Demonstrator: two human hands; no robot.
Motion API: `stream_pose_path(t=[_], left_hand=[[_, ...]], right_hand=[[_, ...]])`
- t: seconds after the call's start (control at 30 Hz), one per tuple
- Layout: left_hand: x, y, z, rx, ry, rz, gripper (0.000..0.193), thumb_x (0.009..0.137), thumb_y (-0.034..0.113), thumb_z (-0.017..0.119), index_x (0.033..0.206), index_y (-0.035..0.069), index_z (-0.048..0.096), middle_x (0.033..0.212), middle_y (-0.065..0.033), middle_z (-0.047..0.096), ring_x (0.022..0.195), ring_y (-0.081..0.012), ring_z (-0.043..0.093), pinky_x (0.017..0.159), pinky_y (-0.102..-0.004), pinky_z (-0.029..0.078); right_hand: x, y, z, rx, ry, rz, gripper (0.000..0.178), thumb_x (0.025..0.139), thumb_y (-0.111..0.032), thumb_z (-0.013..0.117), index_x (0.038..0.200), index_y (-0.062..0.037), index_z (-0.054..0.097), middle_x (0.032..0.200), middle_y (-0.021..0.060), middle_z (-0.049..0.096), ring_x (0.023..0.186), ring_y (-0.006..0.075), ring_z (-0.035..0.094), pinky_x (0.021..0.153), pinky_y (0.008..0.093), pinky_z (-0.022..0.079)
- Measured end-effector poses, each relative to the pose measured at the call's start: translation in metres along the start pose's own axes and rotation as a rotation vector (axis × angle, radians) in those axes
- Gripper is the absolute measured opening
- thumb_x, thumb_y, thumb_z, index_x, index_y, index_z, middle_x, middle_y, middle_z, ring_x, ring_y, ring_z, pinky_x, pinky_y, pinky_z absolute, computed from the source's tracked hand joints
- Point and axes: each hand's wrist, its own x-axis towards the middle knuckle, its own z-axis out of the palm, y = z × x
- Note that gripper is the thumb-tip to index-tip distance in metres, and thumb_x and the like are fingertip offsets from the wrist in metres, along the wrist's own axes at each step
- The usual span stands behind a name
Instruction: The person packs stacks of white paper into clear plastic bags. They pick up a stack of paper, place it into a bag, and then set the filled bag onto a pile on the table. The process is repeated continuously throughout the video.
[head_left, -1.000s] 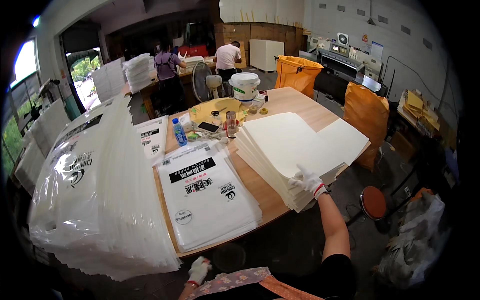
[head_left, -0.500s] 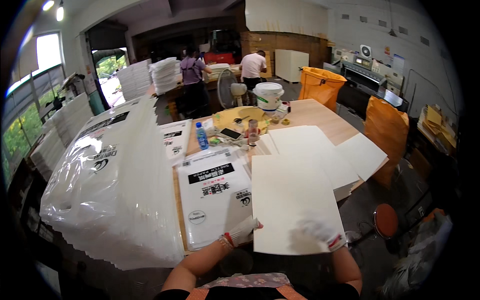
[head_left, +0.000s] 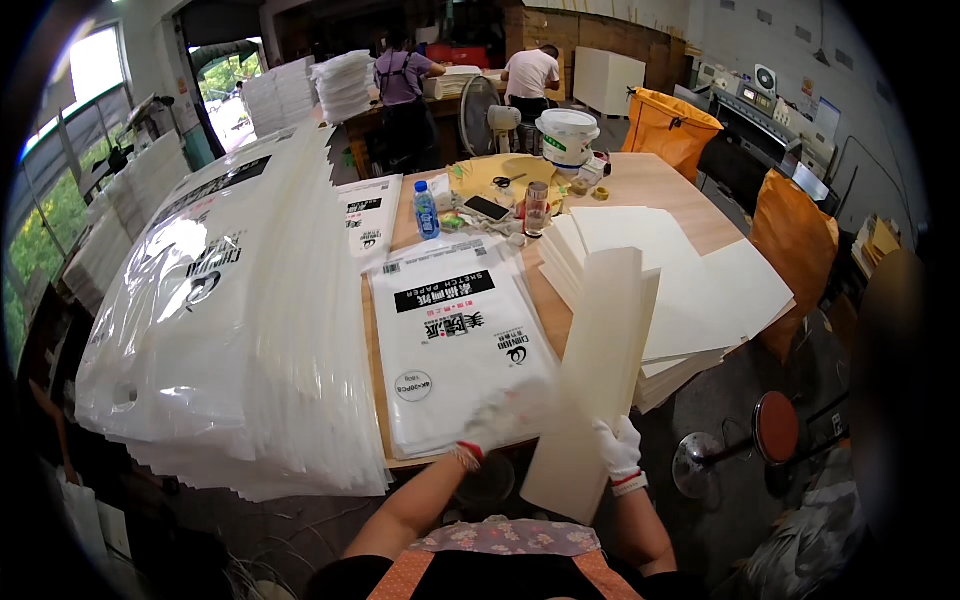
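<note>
In a white glove with a red cuff, my right hand (head_left: 619,447) is closed on the edge of a curled bundle of cream paper sheets (head_left: 588,370), which stands tilted over the table's front edge. My left hand (head_left: 505,412), also gloved, is smeared by motion above the near end of a printed clear plastic paper bag (head_left: 455,350); its fingers cannot be made out. That bag lies flat on top of other bags. Right of the curled sheets, a stack of cream paper (head_left: 650,235) rests on the table, with a loose sheet (head_left: 750,285) fanned out beside it.
A tall pile of plastic bags (head_left: 230,330) fills the left. Behind the sheets are a blue-capped bottle (head_left: 426,212), a phone (head_left: 486,208), scissors (head_left: 508,181), a clear cup (head_left: 536,210) and a white bucket (head_left: 567,138). A red stool (head_left: 775,428) stands at right. Two people work farther back.
The sheets, earlier spread flat before me, are now curled upright and narrow in my right hand. My left hand has come off their left edge and over the bag. The view has shifted.
</note>
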Motion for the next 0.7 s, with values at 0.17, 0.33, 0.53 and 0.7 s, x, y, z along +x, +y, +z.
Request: stream_pose_path(t=[0.17,0.33,0.53,0.7], left_hand=[[0.039,-0.074,-0.046,0.151,0.097,-0.051,0.027,0.085,0.030,0.058,0.106,0.013,0.060,0.096,-0.0071,0.059,0.087,-0.0246,0.053,0.078,-0.0435,0.044],[0.120,-0.091,-0.094,-1.195,0.094,-0.126,0.014,0.088,0.024,0.056,0.084,0.011,0.054,0.071,-0.0011,0.052,0.060,-0.0173,0.052,0.058,-0.0335,0.047],[0.099,0.040,-0.098,0.335,0.429,0.889,0.033,0.081,0.018,0.055,0.112,0.008,0.054,0.096,-0.0108,0.060,0.092,-0.0271,0.059,0.081,-0.0359,0.050],[0.039,0.065,-0.013,-0.140,0.203,0.480,0.063,0.077,0.023,0.065,0.132,0.004,0.039,0.110,-0.0237,0.058,0.101,-0.0353,0.058,0.084,-0.0407,0.048]], right_hand=[[-0.033,-0.048,-0.048,-0.446,-0.210,-0.186,0.020,0.079,-0.019,0.069,0.089,-0.0022,0.064,0.080,0.0128,0.065,0.069,0.0222,0.064,0.059,0.0317,0.049],[-0.055,-0.076,-0.048,-0.926,-0.491,-0.280,0.027,0.074,-0.033,0.068,0.075,-0.0071,0.062,0.079,0.0145,0.061,0.070,0.0356,0.061,0.058,0.0429,0.049],[-0.004,-0.089,0.007,-1.126,-0.713,-0.108,0.029,0.076,-0.035,0.063,0.085,-0.0076,0.063,0.087,0.0167,0.062,0.079,0.0353,0.063,0.069,0.0462,0.050],[0.062,-0.024,0.058,-0.542,-0.196,-0.268,0.039,0.077,-0.035,0.065,0.097,-0.0019,0.060,0.093,0.0226,0.062,0.095,0.0345,0.059,0.079,0.0433,0.047]])
